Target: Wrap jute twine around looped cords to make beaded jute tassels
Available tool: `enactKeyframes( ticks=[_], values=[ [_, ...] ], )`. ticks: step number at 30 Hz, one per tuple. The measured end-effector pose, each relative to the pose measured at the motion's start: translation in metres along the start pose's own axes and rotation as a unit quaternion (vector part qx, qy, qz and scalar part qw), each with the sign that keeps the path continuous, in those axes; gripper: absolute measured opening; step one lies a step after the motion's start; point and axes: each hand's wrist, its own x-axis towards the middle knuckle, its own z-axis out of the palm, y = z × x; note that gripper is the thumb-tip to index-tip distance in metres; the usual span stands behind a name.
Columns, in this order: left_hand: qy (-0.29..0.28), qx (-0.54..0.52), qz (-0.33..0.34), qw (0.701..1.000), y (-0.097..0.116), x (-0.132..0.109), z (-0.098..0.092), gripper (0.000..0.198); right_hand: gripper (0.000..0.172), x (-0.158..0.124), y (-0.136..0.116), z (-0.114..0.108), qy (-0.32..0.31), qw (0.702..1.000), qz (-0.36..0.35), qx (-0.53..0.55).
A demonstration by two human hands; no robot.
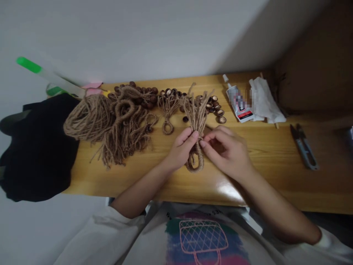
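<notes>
Over the table (pixel 96 180), twine tassel (pixel 198 123) fore-and-aft, loop (pixel 201 158) nearest, strands (pixel 202 106) away.

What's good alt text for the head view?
Two hands meet at the neck of a looped cord tassel, the left gripping it, over a wooden table. Leftward lie more cord and black cloth; behind, small brown shells; rightward, a tube and snips.
</notes>
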Motion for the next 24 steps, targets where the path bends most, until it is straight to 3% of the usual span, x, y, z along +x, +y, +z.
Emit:
enactKeyframes(
  ticks=[11, 19, 24],
  values=[
    [0.015, -0.016, -0.011, 1.000, 0.000, 0.001, 0.003, 0.025, 0.007, -0.001, -0.003, 0.001, 0.002, 0.998, 0.057, 0.022],
    [0.024, 0.001, -0.001, 1.000, -0.001, -0.002, 0.002, 0.028, 0.006, 0.001, 0.000, -0.007, -0.062, 0.997, -0.033, 0.038],
    [0.025, -0.017, 0.000, 1.000, 0.002, -0.001, 0.003, 0.020, 0.006, 0.000, 0.001, -0.005, -0.056, 0.997, -0.043, 0.034]
  ],
)
